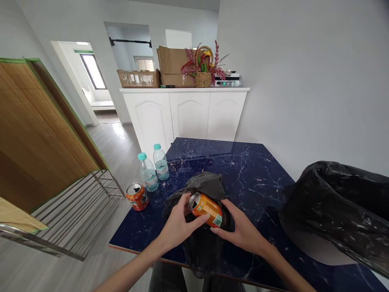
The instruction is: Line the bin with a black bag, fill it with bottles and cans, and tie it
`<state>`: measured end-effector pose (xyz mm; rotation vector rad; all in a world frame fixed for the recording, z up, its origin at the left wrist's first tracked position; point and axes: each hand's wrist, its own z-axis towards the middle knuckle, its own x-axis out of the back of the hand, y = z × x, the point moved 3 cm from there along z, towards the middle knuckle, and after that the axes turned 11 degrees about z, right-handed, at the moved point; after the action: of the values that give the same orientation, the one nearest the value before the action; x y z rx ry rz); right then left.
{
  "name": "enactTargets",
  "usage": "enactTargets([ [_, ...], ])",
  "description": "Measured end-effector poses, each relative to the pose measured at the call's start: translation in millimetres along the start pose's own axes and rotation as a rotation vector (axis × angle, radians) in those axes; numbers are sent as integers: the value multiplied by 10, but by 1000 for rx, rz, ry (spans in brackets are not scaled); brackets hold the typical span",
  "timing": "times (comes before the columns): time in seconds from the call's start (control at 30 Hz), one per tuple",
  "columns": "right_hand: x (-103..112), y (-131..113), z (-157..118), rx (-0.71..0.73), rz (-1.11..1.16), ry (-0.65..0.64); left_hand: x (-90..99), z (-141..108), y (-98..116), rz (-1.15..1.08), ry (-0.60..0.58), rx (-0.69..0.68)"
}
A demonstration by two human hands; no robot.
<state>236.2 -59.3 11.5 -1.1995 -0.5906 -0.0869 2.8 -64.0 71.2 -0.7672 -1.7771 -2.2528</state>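
An orange drink can (209, 209) lies tilted at the mouth of a crumpled black plastic bag (206, 184), its opened top toward the left. My left hand (182, 223) grips the can, thumb across its front and fingers at the top end. At the can's base, my right hand (240, 227) is closed on the bag's edge, its thumb in front and its other fingertips partly hidden. Part of the bag hangs over the table's front edge. To the left stand another orange can (137, 197), opened, and two water bottles (148, 174) (161, 164) with turquoise caps.
A bin lined with a black bag (337, 202) stands at the right of the blue marble-patterned table (243, 170). Behind is a white cabinet (188, 113) with cardboard boxes (139, 79) and a flower basket (203, 79). A metal-slatted frame (82, 207) stands left.
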Motion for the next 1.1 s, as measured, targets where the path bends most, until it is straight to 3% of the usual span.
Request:
enactTargets([
  [0.1,-50,69,18,-85,23,-98,119,-96,123,63,48,-31],
  [0.27,-79,329,-11,-214,31,-82,561,-485,182,278,145,-69],
  [0.47,-82,591,-128,-277,48,60,1260,-1107,-239,642,496,61],
  [0.6,-82,612,-180,-255,38,103,1550,-1308,-526,793,605,157],
  [0.83,57,464,-151,-156,39,139,1712,-1219,-839,837,565,282],
  [1.1,154,566,-273,-261,45,213,1705,-980,-1044,899,516,253],
])
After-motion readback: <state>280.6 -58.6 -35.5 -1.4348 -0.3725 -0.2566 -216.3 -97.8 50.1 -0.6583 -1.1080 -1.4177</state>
